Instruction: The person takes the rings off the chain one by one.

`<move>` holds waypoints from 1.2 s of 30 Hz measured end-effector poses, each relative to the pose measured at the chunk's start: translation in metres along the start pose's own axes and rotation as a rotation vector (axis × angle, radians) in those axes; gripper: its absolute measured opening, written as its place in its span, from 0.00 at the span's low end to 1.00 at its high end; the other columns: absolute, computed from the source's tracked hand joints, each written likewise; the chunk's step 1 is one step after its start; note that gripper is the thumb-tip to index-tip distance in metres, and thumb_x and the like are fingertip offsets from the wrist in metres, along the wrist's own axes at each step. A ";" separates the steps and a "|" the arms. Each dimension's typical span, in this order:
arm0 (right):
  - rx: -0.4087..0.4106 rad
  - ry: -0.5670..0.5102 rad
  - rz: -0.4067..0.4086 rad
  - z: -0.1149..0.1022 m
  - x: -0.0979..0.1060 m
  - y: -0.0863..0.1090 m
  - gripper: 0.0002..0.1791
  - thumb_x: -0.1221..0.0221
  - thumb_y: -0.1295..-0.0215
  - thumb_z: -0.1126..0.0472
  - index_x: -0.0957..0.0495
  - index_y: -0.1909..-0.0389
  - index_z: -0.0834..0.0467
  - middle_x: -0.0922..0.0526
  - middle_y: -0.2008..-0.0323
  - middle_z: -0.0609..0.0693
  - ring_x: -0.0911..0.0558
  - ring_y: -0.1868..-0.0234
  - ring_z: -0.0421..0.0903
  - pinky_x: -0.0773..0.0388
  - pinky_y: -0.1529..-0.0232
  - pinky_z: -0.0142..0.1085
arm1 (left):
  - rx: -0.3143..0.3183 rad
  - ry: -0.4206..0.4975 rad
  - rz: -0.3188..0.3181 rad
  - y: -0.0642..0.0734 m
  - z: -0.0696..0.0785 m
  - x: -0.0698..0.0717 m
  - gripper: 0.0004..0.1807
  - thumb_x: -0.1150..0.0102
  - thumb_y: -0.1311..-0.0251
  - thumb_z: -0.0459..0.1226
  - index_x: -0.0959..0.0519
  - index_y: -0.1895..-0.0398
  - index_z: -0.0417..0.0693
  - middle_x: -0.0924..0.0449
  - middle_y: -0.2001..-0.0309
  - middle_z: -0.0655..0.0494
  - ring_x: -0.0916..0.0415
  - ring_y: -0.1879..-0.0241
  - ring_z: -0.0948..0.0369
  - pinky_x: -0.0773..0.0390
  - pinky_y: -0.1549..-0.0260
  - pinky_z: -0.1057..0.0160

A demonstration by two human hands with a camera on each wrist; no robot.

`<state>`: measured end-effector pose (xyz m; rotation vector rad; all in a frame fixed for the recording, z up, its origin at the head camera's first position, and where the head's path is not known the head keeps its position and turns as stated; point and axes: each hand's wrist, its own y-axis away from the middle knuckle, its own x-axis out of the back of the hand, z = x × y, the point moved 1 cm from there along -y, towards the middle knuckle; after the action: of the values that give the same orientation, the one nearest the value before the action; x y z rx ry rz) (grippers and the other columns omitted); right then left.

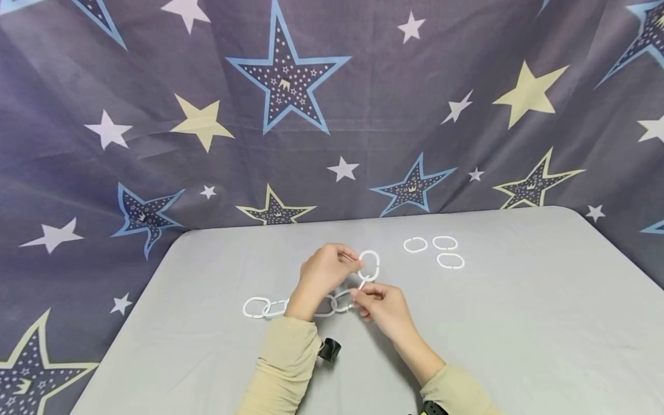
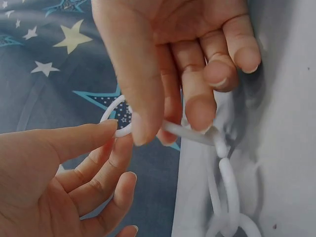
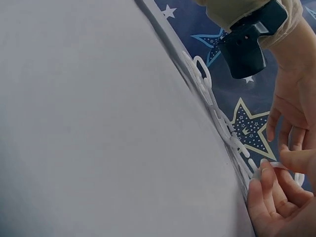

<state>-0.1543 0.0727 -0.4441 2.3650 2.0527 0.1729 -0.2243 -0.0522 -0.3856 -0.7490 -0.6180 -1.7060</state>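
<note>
My left hand (image 1: 328, 270) pinches the edge of a white oval plastic link (image 1: 376, 262), held up above the table. In the left wrist view, this left hand (image 2: 74, 182) is at the lower left, and thumb and finger meet on the link (image 2: 112, 106). Just below, my right hand (image 1: 381, 308) pinches a second link that hangs from the first. It leads on to a white chain (image 1: 256, 308) stretching left along the table, partly hidden behind my left wrist. My right hand (image 2: 182, 59) also shows at the top of that view, near the chain's end (image 2: 228, 185).
Three loose white links lie back right on the table (image 1: 519, 323): one link (image 1: 415, 252), another (image 1: 445, 248) and a third (image 1: 450, 267). A black device (image 1: 329, 350) is on my left wrist. Behind the table hangs a star-patterned cloth (image 1: 363, 115).
</note>
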 end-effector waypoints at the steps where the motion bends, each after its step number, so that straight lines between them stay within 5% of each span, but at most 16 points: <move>1: -0.004 -0.002 0.001 0.001 0.000 0.000 0.08 0.33 0.40 0.65 0.16 0.67 0.69 0.16 0.77 0.55 0.23 0.81 0.42 0.21 0.78 0.33 | 0.004 0.000 0.002 0.000 0.000 0.000 0.08 0.33 0.41 0.49 0.14 0.63 0.60 0.14 0.66 0.68 0.20 0.62 0.63 0.28 0.55 0.50; 36: -0.045 -0.079 0.017 0.005 0.003 -0.004 0.12 0.35 0.39 0.70 0.18 0.59 0.75 0.16 0.74 0.57 0.22 0.81 0.41 0.20 0.78 0.33 | 0.058 -0.129 0.063 0.000 -0.013 0.010 0.07 0.33 0.42 0.45 0.13 0.64 0.57 0.15 0.68 0.61 0.25 0.72 0.61 0.28 0.63 0.53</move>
<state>-0.1579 0.0763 -0.4489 2.3246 1.9737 0.1219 -0.2279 -0.0677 -0.3865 -0.8333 -0.7222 -1.5843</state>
